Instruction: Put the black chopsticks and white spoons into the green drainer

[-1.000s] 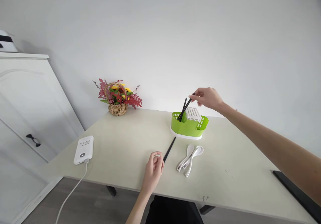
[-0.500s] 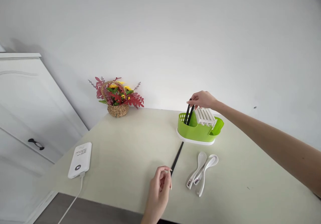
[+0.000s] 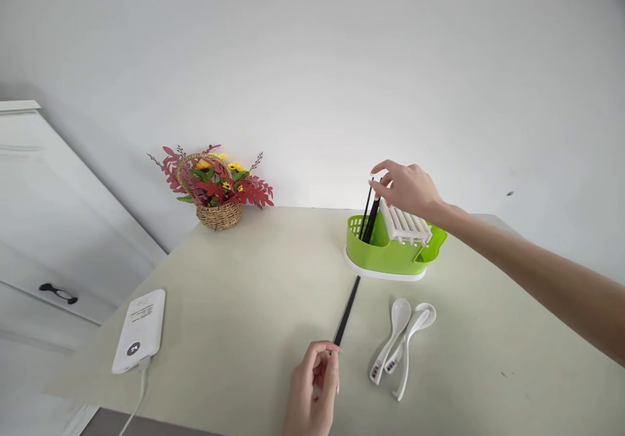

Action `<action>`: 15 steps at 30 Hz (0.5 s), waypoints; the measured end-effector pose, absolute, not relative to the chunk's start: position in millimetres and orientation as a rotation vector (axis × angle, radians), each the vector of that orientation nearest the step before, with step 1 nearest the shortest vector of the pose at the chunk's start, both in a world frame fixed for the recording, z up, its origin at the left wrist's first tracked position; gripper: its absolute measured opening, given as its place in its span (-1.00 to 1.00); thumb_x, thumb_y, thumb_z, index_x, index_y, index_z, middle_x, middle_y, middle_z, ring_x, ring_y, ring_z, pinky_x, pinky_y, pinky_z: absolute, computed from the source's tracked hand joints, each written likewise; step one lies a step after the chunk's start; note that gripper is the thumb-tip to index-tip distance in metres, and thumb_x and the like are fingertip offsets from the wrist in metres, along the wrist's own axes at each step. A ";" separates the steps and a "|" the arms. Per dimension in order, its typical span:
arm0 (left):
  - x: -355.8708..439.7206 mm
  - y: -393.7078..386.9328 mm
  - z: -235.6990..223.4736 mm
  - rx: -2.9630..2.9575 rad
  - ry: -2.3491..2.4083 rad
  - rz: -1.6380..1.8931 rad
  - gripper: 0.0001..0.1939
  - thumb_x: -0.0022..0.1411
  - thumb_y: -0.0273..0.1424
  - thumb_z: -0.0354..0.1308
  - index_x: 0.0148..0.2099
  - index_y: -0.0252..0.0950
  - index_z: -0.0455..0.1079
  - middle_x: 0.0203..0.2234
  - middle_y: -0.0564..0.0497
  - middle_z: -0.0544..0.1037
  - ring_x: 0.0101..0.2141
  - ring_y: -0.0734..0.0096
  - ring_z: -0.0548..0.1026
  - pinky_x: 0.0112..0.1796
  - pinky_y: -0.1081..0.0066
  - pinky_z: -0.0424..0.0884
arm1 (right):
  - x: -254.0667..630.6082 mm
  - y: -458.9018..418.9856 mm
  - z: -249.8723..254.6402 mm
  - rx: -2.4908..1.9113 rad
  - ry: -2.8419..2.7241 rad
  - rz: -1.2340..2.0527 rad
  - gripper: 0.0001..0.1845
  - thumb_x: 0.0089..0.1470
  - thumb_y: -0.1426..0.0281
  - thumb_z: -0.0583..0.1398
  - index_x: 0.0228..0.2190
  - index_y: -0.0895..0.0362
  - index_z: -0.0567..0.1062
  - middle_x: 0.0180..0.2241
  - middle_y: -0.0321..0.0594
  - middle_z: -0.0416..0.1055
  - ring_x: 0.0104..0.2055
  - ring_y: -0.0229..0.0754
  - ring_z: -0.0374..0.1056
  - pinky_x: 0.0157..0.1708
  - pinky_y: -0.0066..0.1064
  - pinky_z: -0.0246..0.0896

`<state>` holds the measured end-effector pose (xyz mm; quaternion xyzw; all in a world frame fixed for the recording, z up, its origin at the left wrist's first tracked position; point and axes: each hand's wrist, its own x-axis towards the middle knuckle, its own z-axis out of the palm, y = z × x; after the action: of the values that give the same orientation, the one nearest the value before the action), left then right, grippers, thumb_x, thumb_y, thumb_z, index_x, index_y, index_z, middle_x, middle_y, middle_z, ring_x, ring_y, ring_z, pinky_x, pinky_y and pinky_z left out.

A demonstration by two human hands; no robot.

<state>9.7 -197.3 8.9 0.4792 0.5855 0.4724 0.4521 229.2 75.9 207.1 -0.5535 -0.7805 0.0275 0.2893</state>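
Observation:
My right hand [image 3: 409, 189] hovers over a green cutlery holder [image 3: 385, 257] at the back of the table, fingers loosely spread beside the tops of two black chopsticks [image 3: 370, 218]. These stand upright in the holder's left compartment. A white slotted insert [image 3: 406, 225] fills its right side. My left hand [image 3: 315, 390] is at the near edge, fingers pinched on the near end of another black chopstick [image 3: 347, 309] that lies flat on the table and points toward the holder. Three white spoons [image 3: 401, 345] lie just to its right.
A wicker basket of red and yellow flowers [image 3: 215, 192] stands at the back left by the wall. A white power bank [image 3: 139, 328] with a cable lies near the table's [image 3: 254, 280] left edge. A white cabinet [image 3: 43, 228] stands to the left.
My right hand set the two chopsticks upright in the holder and its fingers have loosened from them. My left hand stays pinched on the lying chopstick. The view swung a little to the left.

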 end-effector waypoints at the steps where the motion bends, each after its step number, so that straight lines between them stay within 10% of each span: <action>1: 10.0 -198.2 9.4 1.187 1.456 1.169 -0.49 0.36 0.13 0.08 -0.09 -0.24 0.45 -0.55 0.09 0.30 -0.52 0.44 0.26 -0.51 0.47 0.13 | 228.8 64.3 203.6 -1.429 -2.096 0.092 -0.68 0.30 0.19 0.13 0.01 0.02 0.47 -0.38 -0.30 0.66 -0.40 -0.09 0.54 -0.32 -0.27 0.26; 15: -2.2 -182.7 5.8 1.793 1.869 1.048 -0.76 0.42 -0.15 0.06 -0.02 -0.15 0.37 -0.34 -0.02 0.44 -0.38 0.27 0.49 -0.35 0.37 0.43 | 241.7 -46.4 97.4 -0.605 -2.636 0.020 -0.71 0.39 0.42 0.03 -0.17 0.04 0.55 -0.57 -0.33 0.45 -0.62 -0.29 0.21 -0.53 -0.36 -0.11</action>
<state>-2.2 -182.7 5.8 0.6321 0.6588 0.3694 0.1731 241.7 -46.4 97.4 -0.2183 -0.9514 0.0073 0.2170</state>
